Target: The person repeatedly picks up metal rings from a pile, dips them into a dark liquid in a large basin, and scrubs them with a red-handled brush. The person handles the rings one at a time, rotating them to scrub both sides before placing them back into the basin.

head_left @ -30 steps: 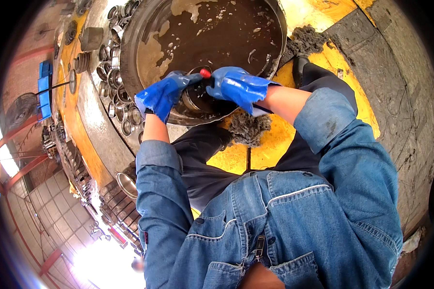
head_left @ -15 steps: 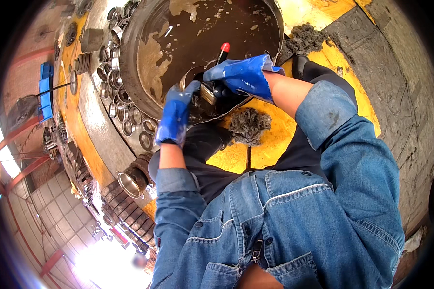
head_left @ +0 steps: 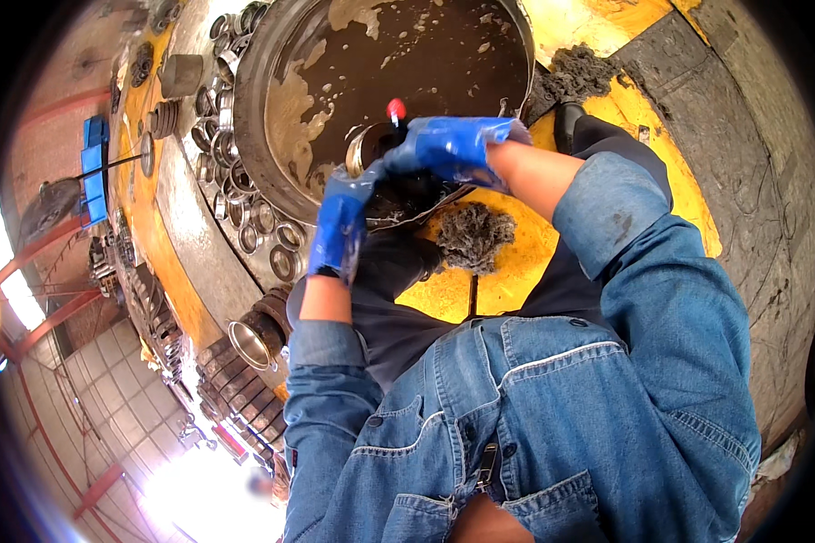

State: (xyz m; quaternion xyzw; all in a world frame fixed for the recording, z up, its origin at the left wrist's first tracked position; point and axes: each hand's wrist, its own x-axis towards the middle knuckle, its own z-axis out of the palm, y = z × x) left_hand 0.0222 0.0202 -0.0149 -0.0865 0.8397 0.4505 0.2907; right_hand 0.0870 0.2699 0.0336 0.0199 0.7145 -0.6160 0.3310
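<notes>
My left hand [head_left: 342, 213], in a blue glove, is closed on a shiny metal ring [head_left: 356, 152] at the near side of a large round tub [head_left: 252, 104] of dark liquid. Just right of it my right hand [head_left: 448, 147], also blue-gloved, wraps around a black-handled tool with a red end [head_left: 396, 110]. The red end points up and away from me. The tool's working end is hidden by my gloves, which meet at the ring. Both hands are slightly smeared by motion.
Many metal rings [head_left: 236, 214] line the tub's left side on a bench. A metal cup-shaped part [head_left: 249, 344] sits nearer. Grey fibre wads lie on the yellow floor [head_left: 417, 303]: one wad [head_left: 475, 237] between my legs, another wad [head_left: 578, 74] right of the tub.
The red-ended tool has swung left and tipped down a little. My right hand has shifted left against my left hand, and the ring has turned slightly.
</notes>
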